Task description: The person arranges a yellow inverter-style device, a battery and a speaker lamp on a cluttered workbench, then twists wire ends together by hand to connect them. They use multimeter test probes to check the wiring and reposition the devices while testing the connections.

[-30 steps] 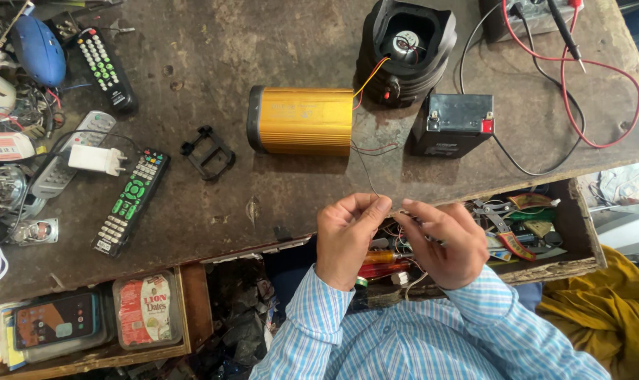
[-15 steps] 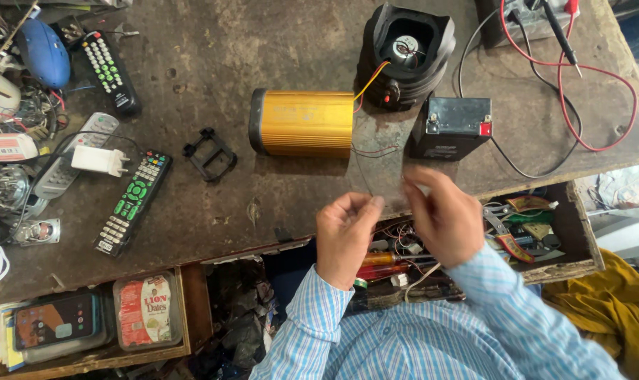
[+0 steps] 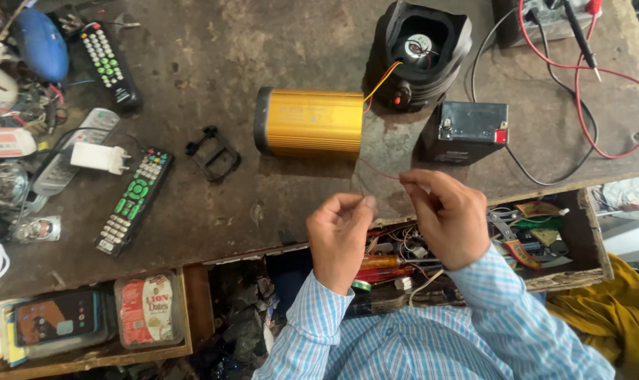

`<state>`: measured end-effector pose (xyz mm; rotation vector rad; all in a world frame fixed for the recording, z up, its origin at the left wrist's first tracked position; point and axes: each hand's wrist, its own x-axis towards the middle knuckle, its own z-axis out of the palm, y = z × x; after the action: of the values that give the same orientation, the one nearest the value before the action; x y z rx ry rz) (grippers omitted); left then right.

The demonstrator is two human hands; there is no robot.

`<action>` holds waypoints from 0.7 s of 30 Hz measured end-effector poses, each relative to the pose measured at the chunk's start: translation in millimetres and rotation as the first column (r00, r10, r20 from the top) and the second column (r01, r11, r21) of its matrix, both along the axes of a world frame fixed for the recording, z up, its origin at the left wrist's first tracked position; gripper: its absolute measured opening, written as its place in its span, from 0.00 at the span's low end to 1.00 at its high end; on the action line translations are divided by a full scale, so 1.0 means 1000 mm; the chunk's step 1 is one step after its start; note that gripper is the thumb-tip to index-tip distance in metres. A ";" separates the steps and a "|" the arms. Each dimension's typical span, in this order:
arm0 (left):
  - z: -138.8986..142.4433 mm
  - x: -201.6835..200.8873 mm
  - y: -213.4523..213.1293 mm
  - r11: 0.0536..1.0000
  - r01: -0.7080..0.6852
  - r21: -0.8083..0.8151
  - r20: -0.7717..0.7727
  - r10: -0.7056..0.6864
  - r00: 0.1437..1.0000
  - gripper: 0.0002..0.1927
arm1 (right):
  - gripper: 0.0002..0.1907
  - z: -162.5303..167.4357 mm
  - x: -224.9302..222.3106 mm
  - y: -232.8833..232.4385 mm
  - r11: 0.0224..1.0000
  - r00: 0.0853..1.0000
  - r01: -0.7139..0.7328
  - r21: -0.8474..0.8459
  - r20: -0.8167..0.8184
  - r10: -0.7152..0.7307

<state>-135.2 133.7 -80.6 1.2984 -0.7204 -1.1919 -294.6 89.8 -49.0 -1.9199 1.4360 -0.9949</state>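
Observation:
Over the near edge of the workbench [image 3: 277, 91], my left hand [image 3: 339, 238] and my right hand [image 3: 447, 214] each pinch an end of a thin reddish wire [image 3: 377, 171] that runs between them. Just beyond my hands lies a gold metal cylinder-shaped case [image 3: 311, 131] on its side. A yellow and red lead joins it to a black speaker housing [image 3: 425, 56] behind. A small black battery [image 3: 466, 131] stands to the right of the gold case.
Three remote controls [image 3: 133, 200] and a white plug adapter [image 3: 97, 157] lie at the left, with a small black frame [image 3: 214, 155] near them. Red test leads [image 3: 601, 105] loop at the right. An open drawer [image 3: 544, 239] of tools sits under my right hand.
Both hands have risen from over the drawer to the bench edge. They have drawn apart, and the thin wire now shows stretched between them.

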 end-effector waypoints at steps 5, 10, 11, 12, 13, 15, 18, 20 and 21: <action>0.016 -0.012 -0.012 0.989 -0.072 -0.131 0.173 0.095 0.980 0.09 | 0.09 0.020 -0.004 0.010 0.991 0.990 0.135 0.015 0.032 -0.135; 0.036 -0.008 -0.018 0.969 0.163 -0.185 0.474 -0.057 0.879 0.14 | 0.09 0.024 -0.006 0.010 0.997 0.991 0.058 -0.046 0.121 -0.052; 0.038 -0.008 -0.019 0.968 0.179 -0.175 0.494 -0.072 0.867 0.14 | 0.09 0.022 -0.006 0.011 0.999 0.986 0.043 -0.018 0.160 -0.039; 0.039 -0.008 -0.021 0.967 0.197 -0.164 0.513 -0.087 0.854 0.14 | 0.09 0.019 -0.006 0.012 1.000 0.979 0.028 0.009 0.201 -0.029; 0.040 -0.008 -0.021 0.966 0.203 -0.160 0.513 -0.094 0.853 0.13 | 0.09 0.015 -0.007 0.013 0.997 0.972 0.037 0.063 0.231 -0.051; 0.039 -0.009 -0.023 0.961 0.220 -0.167 0.511 -0.106 0.853 0.11 | 0.10 0.006 -0.009 0.014 0.985 0.954 0.055 0.161 0.284 -0.099; 0.034 -0.006 -0.025 0.948 0.259 -0.186 0.550 -0.118 0.827 0.13 | 0.12 -0.009 -0.015 0.014 0.930 0.779 -0.080 0.359 0.604 -0.166; 0.031 -0.003 -0.023 0.941 0.277 -0.194 0.557 -0.127 0.821 0.12 | 0.12 -0.018 -0.021 0.016 0.885 0.727 -0.112 0.452 0.645 -0.237; 0.030 -0.003 -0.022 0.937 0.285 -0.200 0.559 -0.130 0.819 0.12 | 0.13 -0.022 -0.023 0.017 0.860 0.700 -0.130 0.494 0.660 -0.274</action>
<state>-137.9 111.7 -51.1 1.3472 -1.4267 -0.8446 -317.7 106.3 -70.8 -0.9107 1.1349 -1.0886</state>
